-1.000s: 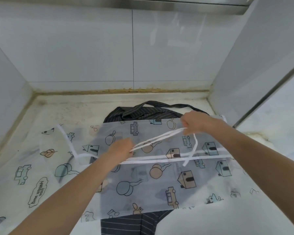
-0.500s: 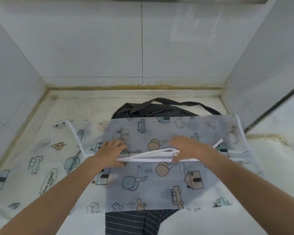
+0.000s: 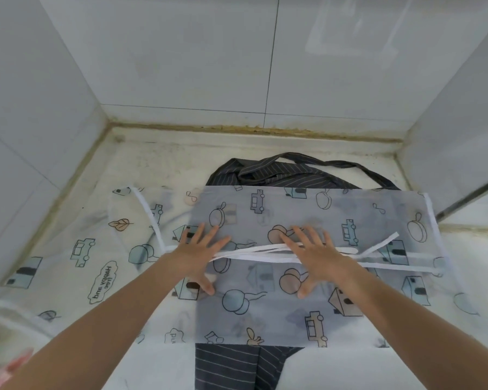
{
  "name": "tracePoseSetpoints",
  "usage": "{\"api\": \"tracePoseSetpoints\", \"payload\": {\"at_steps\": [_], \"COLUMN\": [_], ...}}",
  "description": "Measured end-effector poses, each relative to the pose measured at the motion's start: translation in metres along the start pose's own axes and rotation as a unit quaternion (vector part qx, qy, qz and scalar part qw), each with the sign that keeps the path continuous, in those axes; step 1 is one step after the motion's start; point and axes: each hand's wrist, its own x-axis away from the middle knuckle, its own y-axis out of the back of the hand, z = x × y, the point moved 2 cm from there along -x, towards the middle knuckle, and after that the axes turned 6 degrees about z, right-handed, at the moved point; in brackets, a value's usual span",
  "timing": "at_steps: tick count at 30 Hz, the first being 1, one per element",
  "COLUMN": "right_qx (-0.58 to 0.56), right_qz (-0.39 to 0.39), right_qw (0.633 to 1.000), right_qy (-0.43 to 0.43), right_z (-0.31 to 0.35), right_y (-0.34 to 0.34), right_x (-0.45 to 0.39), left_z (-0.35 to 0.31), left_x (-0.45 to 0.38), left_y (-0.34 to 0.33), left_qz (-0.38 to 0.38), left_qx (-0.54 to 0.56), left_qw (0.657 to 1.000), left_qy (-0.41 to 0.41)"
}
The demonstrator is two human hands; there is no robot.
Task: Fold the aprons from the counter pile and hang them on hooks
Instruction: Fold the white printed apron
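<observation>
A thin translucent apron [image 3: 288, 313] printed with houses, cars and trees lies spread on the counter, its right part folded over itself. White ties [image 3: 254, 253] lie bunched across the fold. My left hand [image 3: 199, 256] rests flat on the apron with fingers spread, over the ties' left end. My right hand [image 3: 314, 254] lies flat with spread fingers on the ties a little to the right. A dark pinstriped apron [image 3: 279, 174] lies underneath, showing at the far edge and at the near edge.
The counter [image 3: 158, 161] is a white stained slab boxed in by tiled walls at the left [image 3: 26, 136], back and right. A pink patterned bit of cloth [image 3: 3, 370] shows at the bottom left corner.
Both hands let go of the white ties, laid them on the folded apron and now press flat with fingers spread. The view has tilted down and closer.
</observation>
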Motion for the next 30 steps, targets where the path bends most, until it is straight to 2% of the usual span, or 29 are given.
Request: {"api": "tracePoseSetpoints", "payload": {"at_steps": [6,10,12,17,20,21,23,25,27,30], "right_qx": [0.016,0.037,0.016,-0.025,-0.001,0.010,0.031,0.047,0.016,-0.044], "right_qz": [0.035,0.047,0.016,-0.112,-0.134,-0.142,-0.172,-0.206,-0.208,-0.208], "right_qw": [0.999,0.997,0.999,0.984,0.975,0.974,0.971,0.969,0.975,0.977], "right_qy": [-0.017,-0.040,-0.035,0.138,0.179,0.176,0.161,0.127,0.073,0.017], "right_z": [0.001,-0.008,-0.009,0.071,0.123,0.130,0.127,0.109,0.088,0.070], "right_y": [0.001,0.012,0.029,0.064,0.052,0.046,0.039,0.036,0.036,0.041], "right_x": [-0.002,0.003,0.003,-0.020,-0.032,-0.036,-0.041,-0.041,-0.040,-0.038], "left_z": [0.004,0.020,0.037,0.066,0.055,0.055,0.059,0.066,0.073,0.082], "left_x": [-0.008,0.001,0.011,0.038,0.046,0.045,0.043,0.042,0.035,0.025], "left_y": [0.000,-0.006,-0.008,-0.022,-0.022,-0.024,-0.027,-0.027,-0.027,-0.028], "left_qz": [0.017,-0.058,-0.100,-0.191,-0.245,-0.290,-0.294,-0.249,-0.247,-0.241], "left_qx": [-0.009,0.022,0.029,0.083,0.030,0.011,0.081,0.211,0.325,0.369], "left_qw": [1.000,0.998,0.995,0.978,0.969,0.956,0.951,0.945,0.913,0.897], "left_qy": [-0.004,-0.020,-0.011,0.008,-0.024,-0.037,-0.055,-0.036,-0.009,0.036]}}
